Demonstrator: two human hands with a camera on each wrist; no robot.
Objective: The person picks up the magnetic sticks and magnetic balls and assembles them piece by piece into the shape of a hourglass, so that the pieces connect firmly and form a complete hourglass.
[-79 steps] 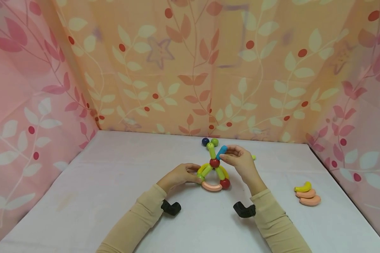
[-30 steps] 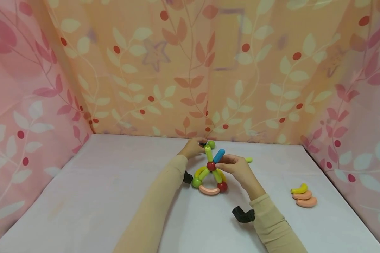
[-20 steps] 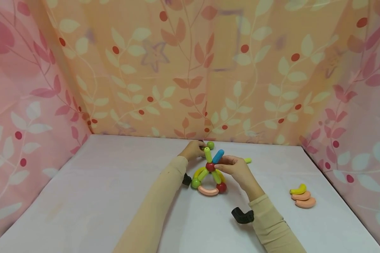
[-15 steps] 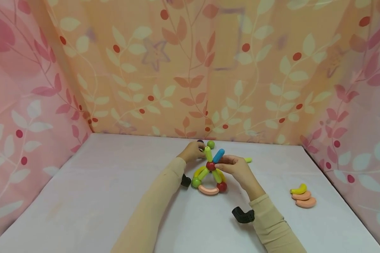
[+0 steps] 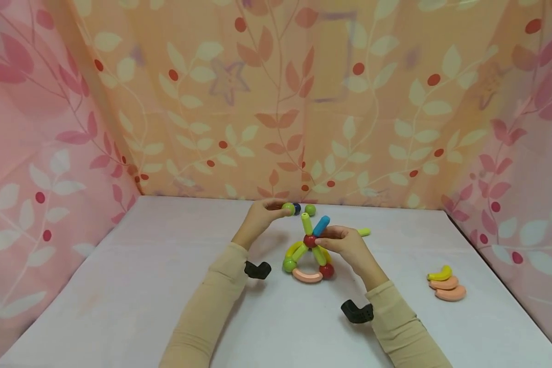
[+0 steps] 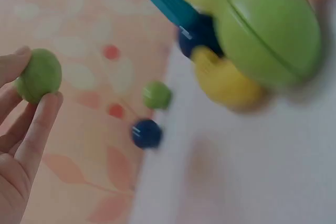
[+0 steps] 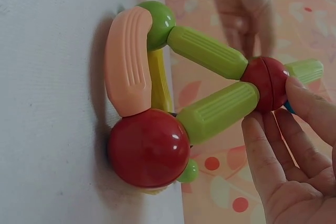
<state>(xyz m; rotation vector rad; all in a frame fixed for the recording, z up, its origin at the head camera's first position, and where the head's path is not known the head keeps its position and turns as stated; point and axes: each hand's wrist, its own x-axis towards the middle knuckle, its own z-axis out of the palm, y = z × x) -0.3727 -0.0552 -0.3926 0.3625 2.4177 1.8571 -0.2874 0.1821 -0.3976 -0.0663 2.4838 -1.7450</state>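
Note:
My left hand (image 5: 259, 219) pinches a green ball (image 5: 288, 209) between thumb and fingertips, raised in the left wrist view beside the back curtain. At the table's middle stands a frame of magnetic sticks and balls. Its base joins a green ball (image 5: 289, 265), a red ball (image 5: 326, 271), a curved peach stick (image 5: 307, 276) and curved yellow sticks. Straight light-green sticks (image 7: 210, 51) rise to an upper red ball (image 7: 265, 83), which my right hand (image 5: 349, 245) holds by thumb and fingers. From that ball a light-green stick (image 5: 306, 224) and a blue stick (image 5: 321, 225) point upward.
A dark blue ball (image 5: 297, 208) and another green ball (image 5: 310, 210) lie near the table's back edge. Behind my right hand is a loose light-green stick (image 5: 364, 232). Further right lie a curved yellow piece (image 5: 440, 273) and curved peach pieces (image 5: 451, 293).
My left hand left the frame's base, reached to the balls at the back and now lifts a green one leftward. The right hand moved from the blue stick down to the upper red ball.

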